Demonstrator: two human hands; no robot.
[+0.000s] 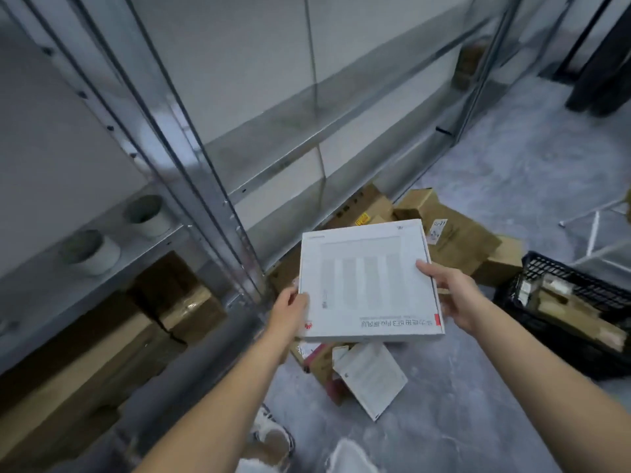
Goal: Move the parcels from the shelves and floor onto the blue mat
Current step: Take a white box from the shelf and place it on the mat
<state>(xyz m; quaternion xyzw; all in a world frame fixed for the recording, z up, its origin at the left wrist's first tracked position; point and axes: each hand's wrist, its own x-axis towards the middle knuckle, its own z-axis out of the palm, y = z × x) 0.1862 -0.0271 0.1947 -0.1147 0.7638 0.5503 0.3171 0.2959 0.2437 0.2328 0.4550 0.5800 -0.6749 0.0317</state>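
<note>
A flat white parcel [368, 281] is held above the grey floor [461, 421], clasped at its left edge by the left hand [290, 312] and at its right edge by the right hand [454, 295], thumbs laid on the top face, the other fingers largely hidden beneath. Under it, a white mailer [372, 378] is seen lying on the floor. Beyond, brown cartons [450, 233] are heaped at the foot of the metal shelving [239, 158]. A black crate [577, 278] is set at right.
</note>
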